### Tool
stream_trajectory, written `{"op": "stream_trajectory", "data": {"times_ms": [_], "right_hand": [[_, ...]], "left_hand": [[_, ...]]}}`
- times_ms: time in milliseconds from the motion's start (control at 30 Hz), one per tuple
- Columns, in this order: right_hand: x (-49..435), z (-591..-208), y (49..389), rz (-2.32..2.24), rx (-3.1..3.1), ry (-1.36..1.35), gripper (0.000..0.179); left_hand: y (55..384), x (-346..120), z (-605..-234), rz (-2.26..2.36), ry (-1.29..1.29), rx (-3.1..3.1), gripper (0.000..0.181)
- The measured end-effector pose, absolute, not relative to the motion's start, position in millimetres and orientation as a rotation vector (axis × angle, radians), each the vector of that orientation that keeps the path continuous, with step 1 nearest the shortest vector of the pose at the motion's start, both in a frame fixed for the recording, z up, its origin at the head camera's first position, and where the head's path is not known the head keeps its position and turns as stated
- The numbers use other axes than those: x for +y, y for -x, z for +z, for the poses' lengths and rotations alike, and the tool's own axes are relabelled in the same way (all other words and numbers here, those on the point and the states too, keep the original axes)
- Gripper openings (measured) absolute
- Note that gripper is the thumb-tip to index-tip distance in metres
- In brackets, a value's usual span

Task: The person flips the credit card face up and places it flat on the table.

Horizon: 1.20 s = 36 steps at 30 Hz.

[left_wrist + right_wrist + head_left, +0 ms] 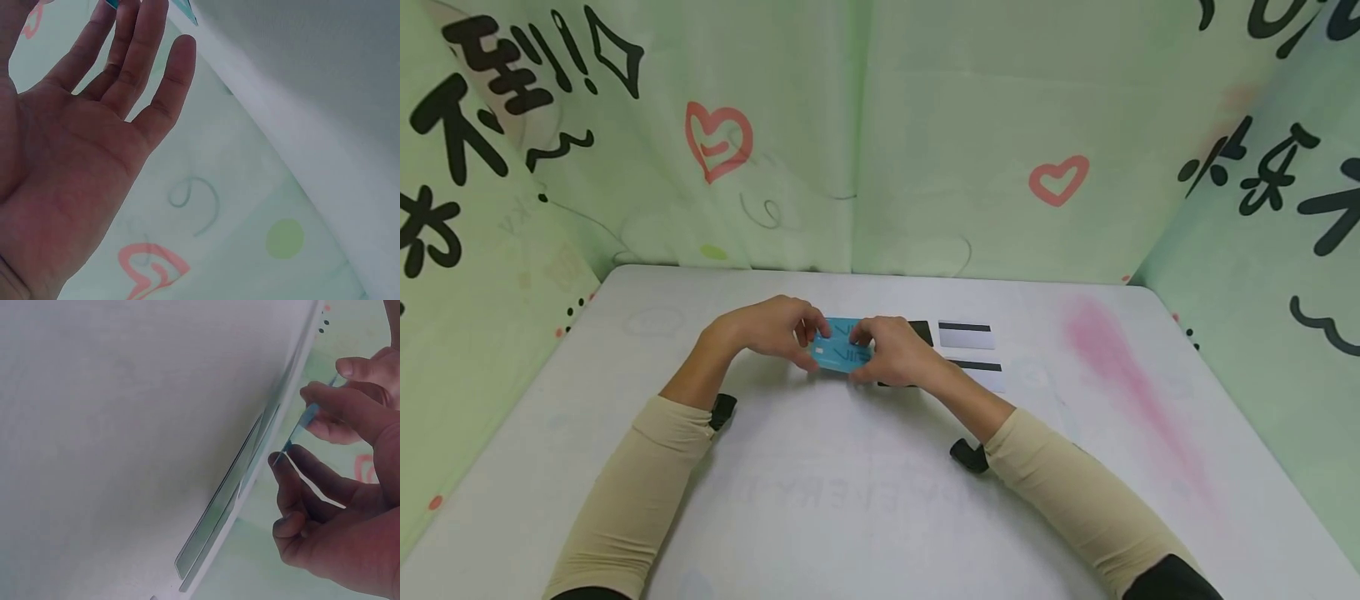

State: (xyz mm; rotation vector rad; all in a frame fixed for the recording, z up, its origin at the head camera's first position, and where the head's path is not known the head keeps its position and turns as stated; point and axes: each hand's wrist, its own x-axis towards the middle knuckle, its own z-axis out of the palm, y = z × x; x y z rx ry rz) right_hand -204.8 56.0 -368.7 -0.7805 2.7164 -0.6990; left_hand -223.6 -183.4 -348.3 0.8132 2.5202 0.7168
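Note:
A blue bank card (841, 353) with a small chip and dark lettering is in front of me, a little above the table. My left hand (772, 329) pinches its left end, and my right hand (897, 350) pinches its right end. From the right wrist, the blue card (304, 420) shows nearly edge-on between the fingers of both hands. In the left wrist view, only slivers of blue show at the top, by the fingers of the left hand (81, 137). Beyond the right hand lies a black card (922, 332), partly covered by that hand.
Right of the black card lie a pale card (966, 337) with a dark stripe and a second striped card (988, 377), partly hidden by the right forearm. The white table (820, 500) meets a green printed curtain (925, 167) at the back. A pink smear marks the table's right side.

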Motion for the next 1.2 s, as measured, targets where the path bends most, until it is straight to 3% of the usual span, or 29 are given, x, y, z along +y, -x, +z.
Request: {"op": "stream_trajectory", "data": {"times_ms": [267,633,1200], "right_hand": [[60.9,-368.7,204.5,-0.697,2.707,0.764,0.05],[60.2,-369.4,205.0,-0.641,2.695,0.762,0.034],[59.0,-370.8,206.4,-0.607,2.689,0.789,0.035]], "left_hand": [[226.5,-182.1,-353.2,0.627,-0.786,2.534,0.047],[226.3,-178.0,-355.1,0.522,-0.76,2.523,0.048],[223.7,-170.6,-354.9,0.43,-0.741,2.553,0.049]]}}
